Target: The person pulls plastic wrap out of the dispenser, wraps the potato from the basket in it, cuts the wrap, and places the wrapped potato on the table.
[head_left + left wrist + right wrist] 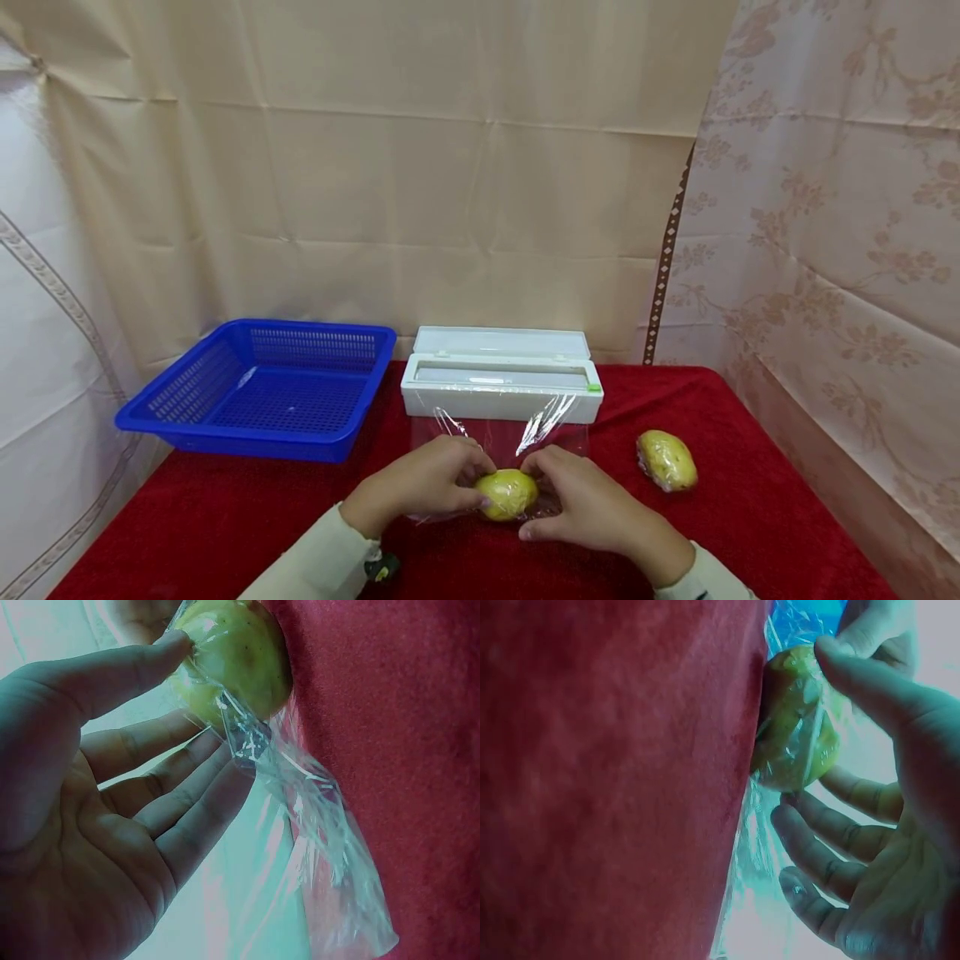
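Observation:
A yellow potato [507, 494] lies on clear plastic wrap [517, 442], part of which covers it. My left hand [435, 477] holds the potato's left side; in the left wrist view its thumb [161, 660] presses the film against the potato [247, 660] and the fingers lie behind. My right hand [581, 504] is curved around the right side, and the right wrist view shows its thumb [840, 667] at the potato's edge. Loose, crumpled film [330, 847] trails from the potato. The wrap runs back to a white dispenser box [502, 404] with its lid raised.
A second potato [667, 460], wrapped in film, lies to the right on the red cloth [757, 500]. At the back left stands a blue plastic basket [337, 446]. Beige curtain [450, 183] hangs behind the table, with patterned cloth [847, 250] at the right.

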Demonstrator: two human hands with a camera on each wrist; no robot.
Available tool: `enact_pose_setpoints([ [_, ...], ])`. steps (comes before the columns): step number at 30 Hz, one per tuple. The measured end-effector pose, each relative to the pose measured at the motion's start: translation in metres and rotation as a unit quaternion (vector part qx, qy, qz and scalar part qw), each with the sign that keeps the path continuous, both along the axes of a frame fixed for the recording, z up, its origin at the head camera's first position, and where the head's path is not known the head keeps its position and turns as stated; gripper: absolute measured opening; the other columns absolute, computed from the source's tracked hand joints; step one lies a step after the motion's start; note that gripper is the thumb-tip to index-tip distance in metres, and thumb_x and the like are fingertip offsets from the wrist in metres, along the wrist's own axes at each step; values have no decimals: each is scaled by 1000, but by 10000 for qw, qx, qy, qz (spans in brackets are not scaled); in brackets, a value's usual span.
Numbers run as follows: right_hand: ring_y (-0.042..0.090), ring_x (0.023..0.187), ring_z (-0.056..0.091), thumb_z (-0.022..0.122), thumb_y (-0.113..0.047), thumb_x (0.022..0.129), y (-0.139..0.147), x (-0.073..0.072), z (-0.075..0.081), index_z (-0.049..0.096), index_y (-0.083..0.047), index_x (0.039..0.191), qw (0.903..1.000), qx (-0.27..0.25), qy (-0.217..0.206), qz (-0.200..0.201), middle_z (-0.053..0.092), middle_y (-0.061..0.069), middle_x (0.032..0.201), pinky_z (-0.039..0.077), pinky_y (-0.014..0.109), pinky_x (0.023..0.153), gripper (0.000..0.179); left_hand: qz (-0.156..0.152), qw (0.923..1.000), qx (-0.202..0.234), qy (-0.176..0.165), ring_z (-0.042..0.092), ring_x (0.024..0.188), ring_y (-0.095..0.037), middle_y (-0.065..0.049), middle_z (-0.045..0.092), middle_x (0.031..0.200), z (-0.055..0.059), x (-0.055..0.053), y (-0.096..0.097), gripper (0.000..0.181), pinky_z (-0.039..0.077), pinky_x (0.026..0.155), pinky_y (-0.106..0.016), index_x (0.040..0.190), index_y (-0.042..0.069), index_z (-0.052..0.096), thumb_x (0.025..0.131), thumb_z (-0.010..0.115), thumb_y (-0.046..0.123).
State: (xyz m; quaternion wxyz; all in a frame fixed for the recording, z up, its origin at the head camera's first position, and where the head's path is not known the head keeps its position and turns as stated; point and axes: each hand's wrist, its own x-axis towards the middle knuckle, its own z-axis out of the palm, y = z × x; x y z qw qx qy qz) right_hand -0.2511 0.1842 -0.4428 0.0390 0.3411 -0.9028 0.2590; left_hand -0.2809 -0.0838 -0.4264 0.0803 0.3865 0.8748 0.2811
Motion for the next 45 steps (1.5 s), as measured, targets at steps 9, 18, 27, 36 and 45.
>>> enact_pose_setpoints([
  [9, 8, 90, 62, 85, -34, 85, -1, 1, 1, 65, -23, 109, 10000, -32, 11, -5, 62, -13, 98, 52, 24, 77, 34, -82, 9993, 153, -342, 68, 91, 3, 8, 71, 106, 2, 2, -1, 28, 55, 81, -16, 115, 11, 77, 91, 81, 24],
  [18, 9, 100, 69, 80, -35, 91, 3, -2, 1, 66, -19, 113, 9941, -601, -856, 294, 66, -7, 107, 60, 28, 84, 31, -83, 9977, 287, -611, 69, 93, 1, 9, 75, 104, 5, 2, -3, 31, 56, 84, -20, 120, 12, 71, 94, 78, 27],
  [27, 7, 101, 69, 74, -36, 96, 4, -7, -1, 67, -18, 116, 9901, -742, -1139, 355, 69, -7, 109, 59, 29, 86, 28, -176, 9953, 644, -697, 70, 93, -1, 5, 75, 104, 2, -1, -6, 25, 56, 84, -21, 112, 15, 59, 95, 76, 23],
  [36, 5, 96, 65, 69, -34, 100, 4, -13, -4, 70, -21, 117, 9926, -721, -963, 166, 70, -12, 104, 55, 29, 85, 22, 152, 9966, 471, -663, 67, 90, -2, 13, 73, 98, -1, -5, -7, 11, 55, 84, -22, 109, 24, 68, 99, 71, 27],
  [45, 5, 105, 64, 63, -41, 103, 2, -16, -6, 71, -20, 119, 9956, -487, -797, -62, 70, -14, 110, 55, 36, 92, 28, 484, 9988, 16, -60, 62, 94, -1, 13, 68, 106, 1, -5, -7, 23, 54, 84, -25, 114, 21, 74, 99, 70, 37],
])
